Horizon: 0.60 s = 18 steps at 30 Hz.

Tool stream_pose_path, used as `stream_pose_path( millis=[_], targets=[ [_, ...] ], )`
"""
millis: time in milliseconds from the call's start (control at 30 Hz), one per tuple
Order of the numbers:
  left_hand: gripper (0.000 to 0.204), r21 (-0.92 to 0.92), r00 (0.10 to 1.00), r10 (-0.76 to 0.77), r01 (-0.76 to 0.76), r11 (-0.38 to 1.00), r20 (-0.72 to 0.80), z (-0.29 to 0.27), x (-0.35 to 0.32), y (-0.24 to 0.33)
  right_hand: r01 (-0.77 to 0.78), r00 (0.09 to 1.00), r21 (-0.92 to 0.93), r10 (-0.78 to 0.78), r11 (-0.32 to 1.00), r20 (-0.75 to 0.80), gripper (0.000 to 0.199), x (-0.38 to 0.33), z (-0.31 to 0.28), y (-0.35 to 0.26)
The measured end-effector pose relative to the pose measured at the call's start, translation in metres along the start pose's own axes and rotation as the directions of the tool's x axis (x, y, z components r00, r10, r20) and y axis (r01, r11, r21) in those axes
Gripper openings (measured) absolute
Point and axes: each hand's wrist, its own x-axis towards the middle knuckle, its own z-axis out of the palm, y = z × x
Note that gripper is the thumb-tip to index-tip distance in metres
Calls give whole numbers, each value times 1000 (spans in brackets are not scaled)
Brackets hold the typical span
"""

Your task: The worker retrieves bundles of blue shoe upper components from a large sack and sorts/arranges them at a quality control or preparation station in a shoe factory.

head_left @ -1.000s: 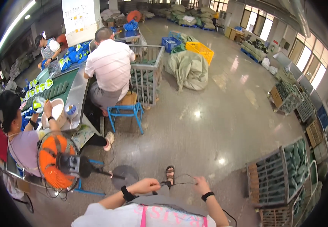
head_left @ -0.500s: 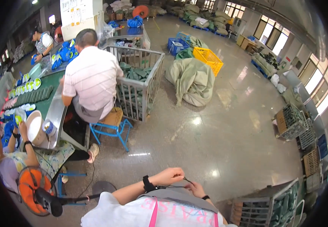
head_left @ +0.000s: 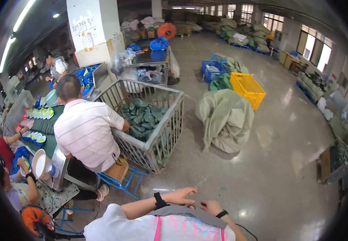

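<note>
My left hand (head_left: pixel 180 196) reaches out in front of my waist with its fingers apart and a black band on its wrist. It seems to hold nothing; a small dark loop shows just below its fingers. Close to its right, my right hand (head_left: pixel 213 208) is closed, with a short dark bit of black cord (head_left: pixel 203 204) at its fingertips. A thin black strand also trails past my right forearm. A grey apron waistband (head_left: pixel 182 210) lies under both wrists.
A person in a striped shirt (head_left: pixel 86 130) sits left on a blue-legged stool (head_left: pixel 119 172), beside a metal cage cart (head_left: pixel 152 146) of green shoe-shaped pieces. A pale green sack (head_left: pixel 226 118) and yellow crate (head_left: pixel 247 89) stand ahead. An orange fan (head_left: pixel 35 219) is near left.
My hands have come apart; the cord stretched between them no longer spans the gap. My left fingers have opened. The view has turned left and forward, bringing the cart nearer.
</note>
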Motion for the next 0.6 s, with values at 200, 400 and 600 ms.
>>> stream_pose_path(
  millis=[200,400,600],
  targets=[
    [55,-224,963,6,-69,972,-268,-80,83,-46,611,743,324,-664,722,79,17,178,-112,-62],
    [41,-490,958,-14,-134,861,-287,-184,166,-83,578,727,345,-659,740,195,18,321,-195,-62],
    [35,78,895,62,-31,996,-441,-337,290,-79,555,830,426,-506,715,-233,11,463,-307,-45]
  ],
)
